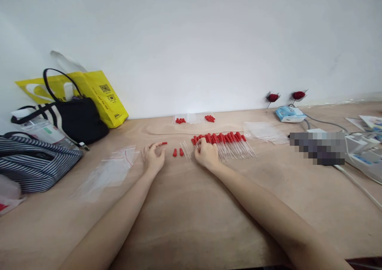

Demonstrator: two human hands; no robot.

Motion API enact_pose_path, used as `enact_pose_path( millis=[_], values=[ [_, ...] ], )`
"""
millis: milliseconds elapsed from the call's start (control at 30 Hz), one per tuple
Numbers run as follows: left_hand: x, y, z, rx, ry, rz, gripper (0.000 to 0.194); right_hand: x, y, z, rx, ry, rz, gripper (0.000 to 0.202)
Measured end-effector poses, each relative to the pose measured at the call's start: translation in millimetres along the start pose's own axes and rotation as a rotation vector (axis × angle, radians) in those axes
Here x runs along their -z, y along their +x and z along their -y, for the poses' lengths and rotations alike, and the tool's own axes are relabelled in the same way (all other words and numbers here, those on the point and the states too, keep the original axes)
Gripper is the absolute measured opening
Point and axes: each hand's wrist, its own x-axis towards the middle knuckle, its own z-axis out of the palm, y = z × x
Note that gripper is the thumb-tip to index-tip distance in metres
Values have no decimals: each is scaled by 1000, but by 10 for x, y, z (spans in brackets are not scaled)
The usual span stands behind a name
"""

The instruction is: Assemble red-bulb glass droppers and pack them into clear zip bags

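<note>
Red-bulbed glass droppers (234, 144) lie side by side in a row on the wooden table. At the row's left end, my right hand (206, 153) has its fingers closed on a dropper (193, 140), partly hidden by the fingers. Farther left, my left hand (153, 158) rests with thumb and forefinger apart. A small red rubber piece (164, 143) shows by its fingertips; whether they touch it I cannot tell. Between my hands are two loose red rubber bulbs (178, 152) and several bare thin glass tubes (186, 151).
Clear zip bags (112, 168) lie left of my left arm, with more bags (264, 131) at right. More red bulbs (209, 118) lie by the wall. Bags, including a yellow one (110, 98), stand at left. A tissue pack (289, 114) and cables (325, 122) occupy the right.
</note>
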Motion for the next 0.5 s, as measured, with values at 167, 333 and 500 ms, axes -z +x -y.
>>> enact_pose_path(
  millis=[167,333,500],
  values=[
    [-156,175,57,-35,21,65,30,-27,13,28,4,-49,2,21],
    [-216,276,60,-52,3,118,24,-23,20,98,45,-65,-62,19],
    [-211,279,60,20,-8,100,19,-45,37,235,73,-70,-33,20]
  ],
)
